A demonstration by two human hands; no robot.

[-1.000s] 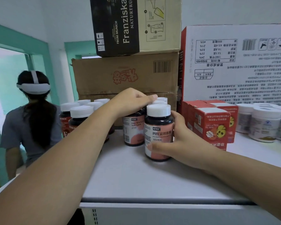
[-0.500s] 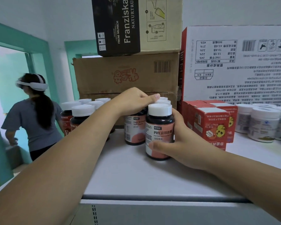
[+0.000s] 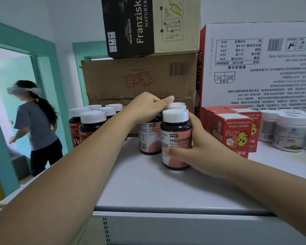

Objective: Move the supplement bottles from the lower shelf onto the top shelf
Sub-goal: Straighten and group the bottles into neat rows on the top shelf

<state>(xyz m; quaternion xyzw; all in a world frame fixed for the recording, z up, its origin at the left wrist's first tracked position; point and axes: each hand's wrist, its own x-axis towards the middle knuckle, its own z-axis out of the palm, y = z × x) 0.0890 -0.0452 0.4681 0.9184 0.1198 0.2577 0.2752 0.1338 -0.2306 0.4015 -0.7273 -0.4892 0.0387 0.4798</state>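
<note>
Two bottles set down on a crowded top shelf

The right hand (image 3: 198, 149) wraps the front bottle (image 3: 176, 138), which stands upright on the shelf (image 3: 148, 188); the left hand (image 3: 148, 106) grips the cap of the second bottle (image 3: 149, 138) just behind and beside it. The two look close enough to touch, so a careless release could knock one over. More bottles (image 3: 94, 121) crowd the left and red cartons (image 3: 231, 131) stand at the right, so a sideways pull may clip them. Boxes (image 3: 140, 80) block pushing deeper.
</note>
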